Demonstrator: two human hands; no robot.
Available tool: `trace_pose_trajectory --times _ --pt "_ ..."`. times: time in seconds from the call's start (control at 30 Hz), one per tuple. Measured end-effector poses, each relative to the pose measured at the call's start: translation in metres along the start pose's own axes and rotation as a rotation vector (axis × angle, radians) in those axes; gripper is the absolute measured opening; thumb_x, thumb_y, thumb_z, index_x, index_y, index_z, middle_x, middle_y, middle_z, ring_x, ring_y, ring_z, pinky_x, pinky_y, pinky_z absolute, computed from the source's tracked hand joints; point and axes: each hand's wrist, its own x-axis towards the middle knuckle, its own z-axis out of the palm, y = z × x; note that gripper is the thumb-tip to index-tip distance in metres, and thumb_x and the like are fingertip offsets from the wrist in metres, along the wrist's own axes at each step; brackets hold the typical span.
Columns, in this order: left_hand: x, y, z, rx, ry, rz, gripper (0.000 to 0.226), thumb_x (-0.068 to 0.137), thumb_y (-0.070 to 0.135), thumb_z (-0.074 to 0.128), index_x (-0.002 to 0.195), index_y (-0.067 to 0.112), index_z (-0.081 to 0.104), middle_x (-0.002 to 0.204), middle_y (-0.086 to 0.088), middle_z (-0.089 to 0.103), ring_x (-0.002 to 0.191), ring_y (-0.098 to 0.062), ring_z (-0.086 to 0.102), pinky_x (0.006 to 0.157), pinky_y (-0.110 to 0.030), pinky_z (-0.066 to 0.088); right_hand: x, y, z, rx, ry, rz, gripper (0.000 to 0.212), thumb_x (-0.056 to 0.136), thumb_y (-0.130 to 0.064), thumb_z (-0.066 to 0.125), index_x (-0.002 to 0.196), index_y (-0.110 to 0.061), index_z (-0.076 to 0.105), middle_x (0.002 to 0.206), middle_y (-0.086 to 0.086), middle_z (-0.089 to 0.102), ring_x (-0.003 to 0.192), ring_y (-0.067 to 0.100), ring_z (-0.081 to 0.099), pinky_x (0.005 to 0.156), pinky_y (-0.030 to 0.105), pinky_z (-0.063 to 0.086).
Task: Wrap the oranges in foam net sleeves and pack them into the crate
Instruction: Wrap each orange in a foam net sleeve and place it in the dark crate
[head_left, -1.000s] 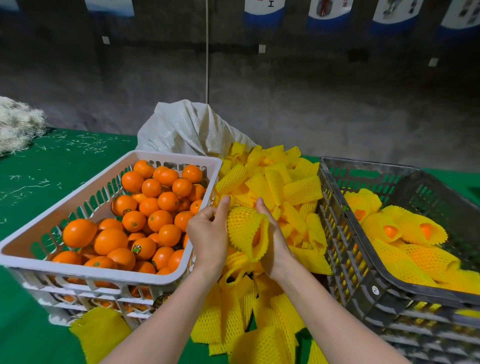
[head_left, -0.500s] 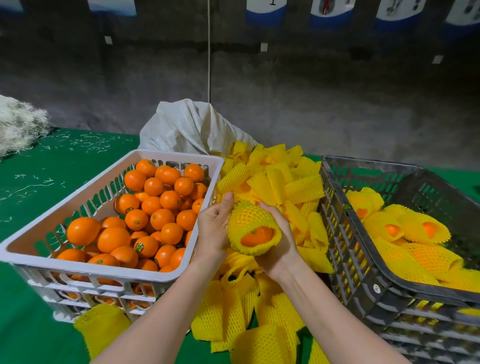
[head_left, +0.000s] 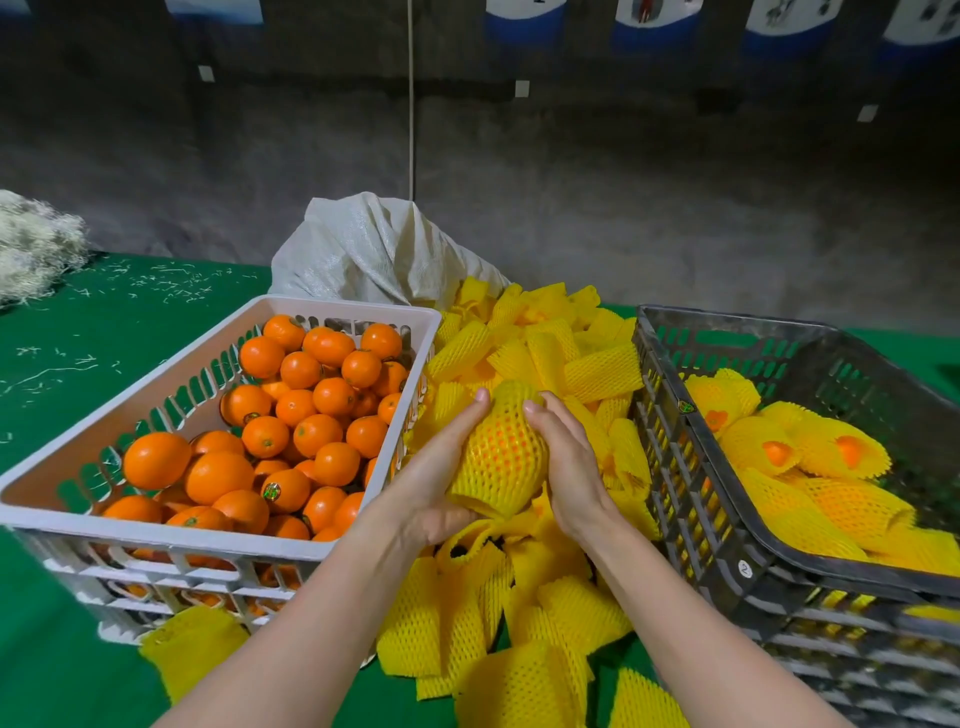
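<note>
Oranges mostly bare in white crate, few sleeved in dark crate; left hand and right hand clasp one netted orange.

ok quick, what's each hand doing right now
left hand: holds the sleeved orange, fingers curled under it
right hand: holds the same sleeved orange from its other side

Left hand and right hand cupped sleeved orange between fingers; loose foam sleeves piled beyond fingertips; white crate of bare oranges left of fingers, dark crate with wrapped oranges right of fingers
</note>
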Motion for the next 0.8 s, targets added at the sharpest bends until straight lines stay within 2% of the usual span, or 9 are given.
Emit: trace_pose_trajectory --times 0.13,0.2,0.3,0.4,0.47,0.53,0.6,0.7,0.8 --pt "0.000 -0.005 0.004 0.091 0.029 0.060 0.052 0.065 0.047 0.069 0.106 0.016 0.069 0.100 -0.009 0.074 0.089 -0.024 0.072 0.066 -0.034 0.058 0.001 -0.001 0.004 -0.066 0.096 -0.053 0.022 0.094 -0.022 0.053 0.085 -0.003 0.058 0.085 0.012 0.054 0.083 0.022 0.051 0.076 0.039 0.040" --pt "-0.001 -0.006 0.005 0.155 0.063 0.092 0.055 0.061 0.045 0.070 0.105 0.013 0.064 0.096 -0.008 0.075 0.086 -0.023 0.072 0.066 -0.033 0.058 0.002 -0.003 0.005 -0.037 0.135 0.002 0.028 0.096 -0.017 0.049 0.086 0.007 0.059 0.084 0.016 0.057 0.080 0.024 0.054 0.074 0.038 0.044" --pt "-0.004 -0.005 0.006 0.181 0.063 0.091 0.055 0.063 0.042 0.069 0.108 0.012 0.063 0.099 -0.010 0.074 0.088 -0.024 0.072 0.067 -0.034 0.058 0.002 -0.009 0.002 -0.048 0.092 0.053 0.027 0.097 -0.016 0.047 0.083 -0.001 0.064 0.082 0.011 0.067 0.069 0.014 0.063 0.065 0.025 0.052" --pt "-0.004 -0.003 0.008 0.175 0.106 0.068 0.054 0.066 0.039 0.070 0.111 0.011 0.063 0.101 -0.013 0.072 0.092 -0.027 0.070 0.072 -0.036 0.056 0.002 -0.012 0.001 -0.188 0.084 -0.047 0.029 0.097 -0.016 0.047 0.090 0.010 0.060 0.090 0.028 0.065 0.076 0.028 0.060 0.071 0.035 0.049" --pt "-0.004 -0.003 0.011 0.163 0.149 0.075 0.029 0.078 0.035 0.068 0.097 0.013 0.066 0.081 -0.009 0.074 0.070 -0.022 0.072 0.055 -0.031 0.055 0.000 -0.009 0.000 -0.360 0.080 -0.201 0.019 0.096 -0.018 0.049 0.090 -0.001 0.057 0.085 0.013 0.062 0.082 0.025 0.056 0.076 0.037 0.043" --pt "-0.003 -0.005 0.015 0.163 0.233 0.116 0.015 0.087 0.030 0.062 0.092 0.016 0.064 0.078 -0.008 0.073 0.059 -0.015 0.070 0.045 -0.026 0.052 -0.006 -0.004 -0.003 -0.400 0.076 -0.302 0.007 0.096 -0.020 0.049 0.102 -0.017 0.051 0.098 -0.011 0.055 0.095 0.001 0.053 0.084 0.021 0.041" --pt "-0.002 -0.006 0.019 0.171 0.301 0.193 0.027 0.090 0.028 0.060 0.112 0.014 0.060 0.105 -0.011 0.070 0.077 -0.014 0.072 0.052 -0.026 0.054 -0.013 0.000 -0.007 -0.384 0.033 -0.353 0.014 0.096 -0.024 0.048 0.110 -0.027 0.046 0.109 -0.020 0.049 0.102 -0.016 0.045 0.086 0.010 0.036" --pt "-0.002 -0.006 0.022 0.128 0.304 0.268 0.060 0.090 0.036 0.059 0.142 0.013 0.039 0.134 -0.007 0.057 0.108 -0.016 0.062 0.077 -0.029 0.054 -0.027 0.004 -0.010 -0.430 -0.137 -0.356 0.030 0.088 -0.032 0.055 0.116 -0.037 0.044 0.118 -0.028 0.047 0.112 -0.017 0.042 0.090 0.005 0.034" --pt "-0.001 -0.005 0.027 0.081 0.213 0.284 0.051 0.088 0.054 0.048 0.124 0.019 0.055 0.115 0.000 0.070 0.098 -0.012 0.069 0.073 -0.027 0.057 -0.033 -0.001 -0.017 -0.443 -0.167 -0.358 0.052 0.079 -0.024 0.069 0.121 -0.034 0.040 0.123 -0.028 0.042 0.117 -0.013 0.039 0.094 0.007 0.034"
